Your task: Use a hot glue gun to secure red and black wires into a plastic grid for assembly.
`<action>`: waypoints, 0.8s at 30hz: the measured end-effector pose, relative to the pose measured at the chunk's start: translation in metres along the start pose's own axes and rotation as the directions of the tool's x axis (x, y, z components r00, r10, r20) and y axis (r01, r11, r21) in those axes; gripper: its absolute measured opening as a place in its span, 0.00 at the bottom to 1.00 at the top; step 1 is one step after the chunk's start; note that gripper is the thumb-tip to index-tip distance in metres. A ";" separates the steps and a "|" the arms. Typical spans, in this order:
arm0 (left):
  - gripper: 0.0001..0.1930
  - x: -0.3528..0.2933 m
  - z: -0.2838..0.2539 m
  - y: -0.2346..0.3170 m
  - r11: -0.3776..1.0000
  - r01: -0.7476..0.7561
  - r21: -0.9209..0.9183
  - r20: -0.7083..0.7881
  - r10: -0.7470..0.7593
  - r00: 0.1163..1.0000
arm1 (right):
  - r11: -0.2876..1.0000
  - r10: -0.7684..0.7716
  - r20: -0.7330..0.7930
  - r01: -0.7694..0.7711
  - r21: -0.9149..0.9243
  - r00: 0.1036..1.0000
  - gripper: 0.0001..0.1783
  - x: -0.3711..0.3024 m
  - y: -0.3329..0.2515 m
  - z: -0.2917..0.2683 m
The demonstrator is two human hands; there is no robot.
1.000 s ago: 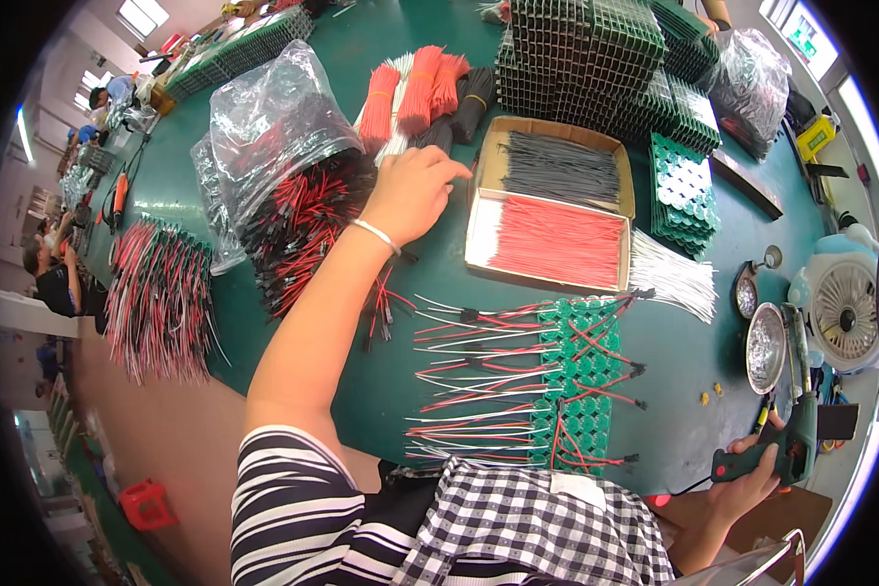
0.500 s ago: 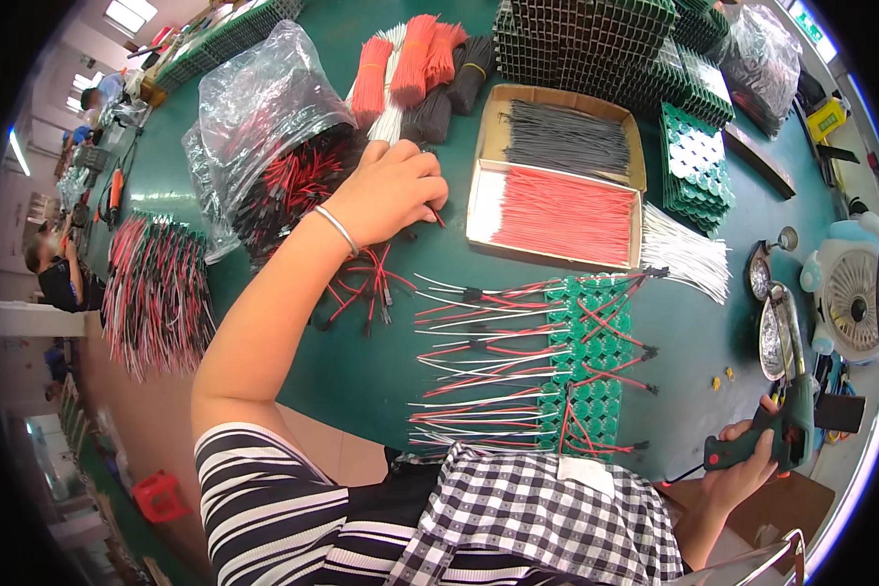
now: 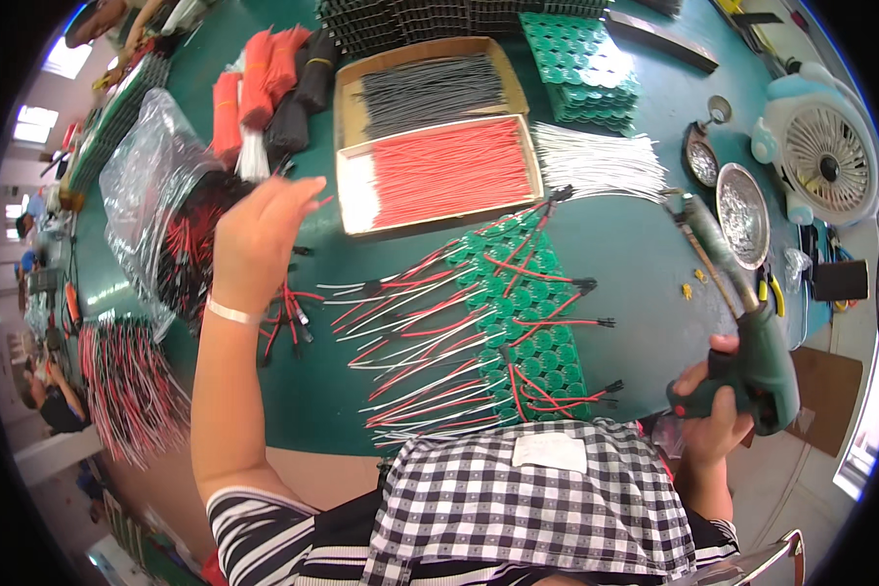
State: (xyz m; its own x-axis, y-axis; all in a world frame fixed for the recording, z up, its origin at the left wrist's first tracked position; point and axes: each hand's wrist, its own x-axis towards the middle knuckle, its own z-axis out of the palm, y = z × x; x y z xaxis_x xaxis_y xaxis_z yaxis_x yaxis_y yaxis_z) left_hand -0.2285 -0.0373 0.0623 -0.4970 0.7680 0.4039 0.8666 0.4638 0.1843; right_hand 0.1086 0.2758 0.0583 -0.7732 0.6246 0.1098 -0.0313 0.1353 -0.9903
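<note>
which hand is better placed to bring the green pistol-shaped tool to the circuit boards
Likely the right hand: it grips the green tool, right of the circuit boards; the left hand is over toward the plastic bag.

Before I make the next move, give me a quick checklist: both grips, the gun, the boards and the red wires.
1. Gun held: ok, in the right grip.
2. Gun barrel off the boards: ok, it points up, away to their right.
3. Gun tip clear of the white wires: cannot tell, they look close.
4. Left grip holding something: cannot tell, it is blurred, with a red sliver at the fingertips.
5. Boards free of leads: not ok, red ones lie across them.
6. Red wires in their box: ok.
</note>
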 end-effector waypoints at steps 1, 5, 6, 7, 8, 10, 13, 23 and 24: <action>0.14 0.000 -0.004 0.016 0.999 0.014 -0.038 -0.009 -0.015 1.000 | 1.000 0.003 0.032 -0.003 -0.010 0.999 0.32 -0.004 0.003 -0.002; 0.15 -0.005 -0.001 0.087 0.987 -0.013 -0.161 0.002 0.013 1.000 | 0.997 0.075 0.152 -0.074 -0.009 0.986 0.31 -0.022 0.015 0.001; 0.14 -0.009 0.004 0.101 0.981 -0.043 -0.189 0.044 0.053 0.998 | 0.993 0.116 0.216 -0.112 -0.029 0.969 0.29 -0.022 0.014 0.002; 0.14 -0.014 0.012 0.112 0.973 -0.073 -0.220 0.085 0.094 0.992 | 0.991 0.128 0.270 -0.114 -0.066 0.954 0.25 -0.020 0.012 0.003; 0.14 -0.018 0.019 0.121 0.961 -0.018 -0.277 0.139 0.059 0.989 | 0.987 0.143 0.318 -0.113 -0.112 0.937 0.21 -0.018 0.007 0.006; 0.13 -0.027 0.031 0.136 0.934 0.070 -0.351 0.181 -0.006 0.983 | 0.975 0.151 0.444 -0.060 -0.212 0.883 0.16 -0.014 0.005 0.004; 0.12 -0.040 0.047 0.144 0.929 0.131 -0.346 0.225 -0.053 0.973 | 0.975 0.119 0.539 0.006 -0.224 0.834 0.08 -0.011 0.006 0.004; 0.12 -0.040 0.059 0.150 0.920 0.108 -0.377 0.091 -0.080 0.993 | 0.972 0.121 0.569 0.021 -0.236 0.814 0.16 -0.012 0.008 0.004; 0.12 -0.040 0.058 0.150 0.919 0.111 -0.378 0.092 -0.082 0.992 | 0.976 0.132 0.564 -0.006 -0.219 0.815 0.19 -0.014 0.008 0.004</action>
State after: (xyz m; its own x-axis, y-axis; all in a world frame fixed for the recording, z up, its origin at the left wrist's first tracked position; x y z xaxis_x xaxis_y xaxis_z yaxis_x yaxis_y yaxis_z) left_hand -0.0810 0.0276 0.0218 -0.5686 0.7645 0.3037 0.7587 0.3447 0.5528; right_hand 0.1161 0.2653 0.0482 -0.9917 0.0932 -0.0889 0.1128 0.2961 -0.9485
